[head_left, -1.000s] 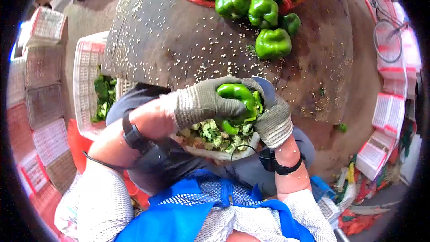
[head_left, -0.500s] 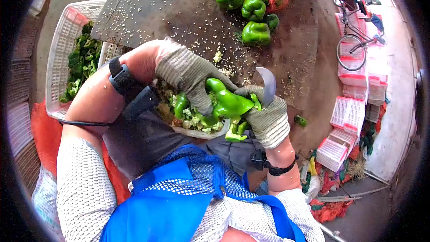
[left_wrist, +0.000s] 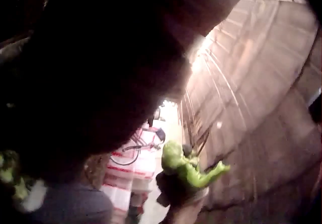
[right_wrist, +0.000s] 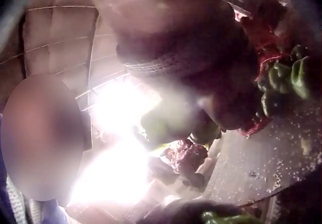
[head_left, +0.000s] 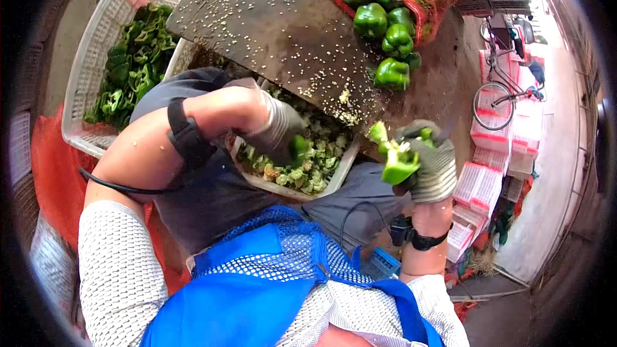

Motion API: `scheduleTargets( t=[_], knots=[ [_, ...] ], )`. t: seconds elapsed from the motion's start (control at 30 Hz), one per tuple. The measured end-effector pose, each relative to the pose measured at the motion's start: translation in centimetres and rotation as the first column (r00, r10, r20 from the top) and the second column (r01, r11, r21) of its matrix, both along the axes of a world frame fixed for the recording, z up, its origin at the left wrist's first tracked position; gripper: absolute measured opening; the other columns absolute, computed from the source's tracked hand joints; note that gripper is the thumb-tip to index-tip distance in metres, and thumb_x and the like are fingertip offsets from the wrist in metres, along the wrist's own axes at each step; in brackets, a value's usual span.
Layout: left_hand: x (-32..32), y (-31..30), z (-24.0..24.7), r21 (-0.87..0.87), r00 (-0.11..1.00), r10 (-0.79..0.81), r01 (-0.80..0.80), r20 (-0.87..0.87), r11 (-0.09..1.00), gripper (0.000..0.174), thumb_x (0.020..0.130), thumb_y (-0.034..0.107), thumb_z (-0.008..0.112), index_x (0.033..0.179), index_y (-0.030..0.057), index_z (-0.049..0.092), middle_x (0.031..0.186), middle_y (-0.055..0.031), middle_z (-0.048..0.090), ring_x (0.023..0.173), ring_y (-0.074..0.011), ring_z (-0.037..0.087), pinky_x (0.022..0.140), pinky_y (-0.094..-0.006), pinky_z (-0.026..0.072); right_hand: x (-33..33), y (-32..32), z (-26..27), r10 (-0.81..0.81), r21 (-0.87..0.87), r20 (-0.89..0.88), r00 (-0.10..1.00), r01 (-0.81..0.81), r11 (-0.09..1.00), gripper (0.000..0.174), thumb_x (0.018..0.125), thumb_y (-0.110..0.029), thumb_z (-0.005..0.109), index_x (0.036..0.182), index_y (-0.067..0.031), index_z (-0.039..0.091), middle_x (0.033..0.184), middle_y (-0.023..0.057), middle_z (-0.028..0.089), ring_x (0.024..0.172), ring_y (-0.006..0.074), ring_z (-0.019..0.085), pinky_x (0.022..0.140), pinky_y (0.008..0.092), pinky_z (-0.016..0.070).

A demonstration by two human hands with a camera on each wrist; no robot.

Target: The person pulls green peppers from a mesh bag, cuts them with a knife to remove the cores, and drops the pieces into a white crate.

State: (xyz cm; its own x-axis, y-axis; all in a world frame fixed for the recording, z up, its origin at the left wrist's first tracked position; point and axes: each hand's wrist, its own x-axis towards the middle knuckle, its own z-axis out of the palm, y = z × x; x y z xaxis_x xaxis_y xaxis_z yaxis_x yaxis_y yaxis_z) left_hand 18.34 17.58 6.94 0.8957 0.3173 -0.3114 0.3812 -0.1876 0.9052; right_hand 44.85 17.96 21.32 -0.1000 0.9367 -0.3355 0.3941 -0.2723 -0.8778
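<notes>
At centre right, the gloved right hand [head_left: 429, 166] grips a cut green pepper [head_left: 397, 166] beside the seed-strewn surface [head_left: 270, 19], well apart from the left hand [head_left: 273, 127], down in the scrap tray [head_left: 339, 172] at centre, its grip unclear.

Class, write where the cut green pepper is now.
Head view: the cut green pepper is held in the gloved right hand, right of the scrap tray on the person's lap.

White basket [head_left: 87, 77] w/ cut peppers [head_left: 132, 67] left; bike [head_left: 511, 94], crates [head_left: 488, 183] right.
</notes>
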Motion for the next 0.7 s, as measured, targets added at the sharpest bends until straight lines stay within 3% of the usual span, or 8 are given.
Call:
scheduleTargets(
  t=[0.07,0.13,0.23,0.3,0.43,0.57,0.63,0.7],
  knots=[
    [-0.9,0.5,1.8,-0.399,0.933,0.346,-0.281,0.101,0.873,0.046,0.082,0.037,0.073,0.112,0.0036,0.066,0.097,-0.0109,0.072,0.082,-0.0207,0.067,0.073,-0.0375,0.0553,-3.7,1.2,2.7,-0.183,-0.174,0.035,0.982,0.187,0.967,0.019,0.082,-0.003,0.059,0.099,-0.0048,0.066,0.087,0.0087,0.067,0.074,0.0158,0.066,0.061,0.0277,0.0544],
    [-0.6,2.4,1.3,-0.391,0.859,0.498,-0.419,0.123,0.819,0.065,0.079,0.034,0.081,0.131,0.0053,0.055,0.107,-0.0086,0.069,0.096,-0.0135,0.063,0.085,-0.0327,0.0527,-4.6,3.2,2.2,-0.146,-0.144,-0.154,0.977,0.124,0.982,0.019,0.082,-0.005,0.061,0.100,-0.0050,0.067,0.087,0.0078,0.068,0.075,0.0157,0.065,0.066,0.0285,0.0547],
    [0.5,3.8,0.6,-0.132,0.787,0.617,-0.611,0.002,0.780,0.082,0.075,0.053,0.078,0.136,0.0049,0.052,0.120,-0.0189,0.066,0.109,-0.0283,0.065,0.095,-0.0391,0.0508,-5.5,6.9,-0.3,0.054,0.031,-0.069,0.996,-0.052,0.998,0.020,0.081,-0.005,0.063,0.100,-0.0041,0.066,0.091,0.0081,0.069,0.080,0.0165,0.065,0.076,0.0304,0.0541],
    [1.8,3.8,-0.7,-0.143,0.733,0.680,-0.672,0.007,0.726,0.061,0.072,0.051,0.075,0.114,0.0072,0.069,0.109,-0.0190,0.070,0.099,-0.0320,0.068,0.087,-0.0412,0.0525,-9.8,8.6,-1.2,0.153,0.040,-0.184,0.971,-0.148,0.988,0.019,0.085,-0.007,0.065,0.104,-0.0030,0.067,0.091,0.0070,0.069,0.081,0.0156,0.065,0.076,0.0298,0.0539],
    [2.0,4.3,0.3,-0.133,0.669,0.742,-0.732,0.052,0.669,0.055,0.072,0.046,0.076,0.111,0.0068,0.069,0.103,-0.0188,0.071,0.094,-0.0307,0.068,0.084,-0.0408,0.0526,-22.4,7.7,0.1,0.411,0.080,-0.269,0.871,-0.405,0.911,0.040,0.092,-0.031,0.068,0.119,-0.0021,0.064,0.101,0.0088,0.067,0.086,0.0168,0.066,0.075,0.0288,0.0559],
    [1.9,4.9,-0.2,-0.176,0.592,0.805,-0.789,0.043,0.589,0.055,0.072,0.043,0.077,0.111,0.0042,0.067,0.103,-0.0183,0.071,0.093,-0.0278,0.067,0.081,-0.0394,0.0527,-29.7,6.9,0.9,0.697,0.335,0.058,0.715,-0.672,0.661,0.041,0.095,-0.031,0.065,0.122,-0.0010,0.064,0.098,0.0051,0.071,0.065,0.0027,0.056,0.056,0.0185,0.0438],
    [1.8,5.4,-0.5,-0.214,0.531,0.846,-0.823,0.040,0.527,0.055,0.072,0.041,0.078,0.111,0.0029,0.066,0.102,-0.0180,0.070,0.092,-0.0263,0.067,0.080,-0.0387,0.0527,-30.1,6.6,1.2,0.649,0.366,-0.040,0.759,-0.594,0.717,0.046,0.095,-0.034,0.065,0.126,-0.0001,0.062,0.106,0.0078,0.072,0.059,0.0009,0.051,0.053,0.0164,0.0397],
    [1.4,6.0,-1.0,-0.262,0.449,0.893,-0.857,0.039,0.443,0.055,0.072,0.039,0.079,0.111,0.0016,0.064,0.102,-0.0178,0.070,0.091,-0.0248,0.067,0.079,-0.0380,0.0527,-27.9,8.0,0.9,0.609,0.323,-0.150,0.779,-0.544,0.774,0.051,0.092,-0.033,0.069,0.128,0.0013,0.059,0.111,0.0100,0.071,0.080,0.0067,0.058,0.068,0.0205,0.0459]
  ],
)
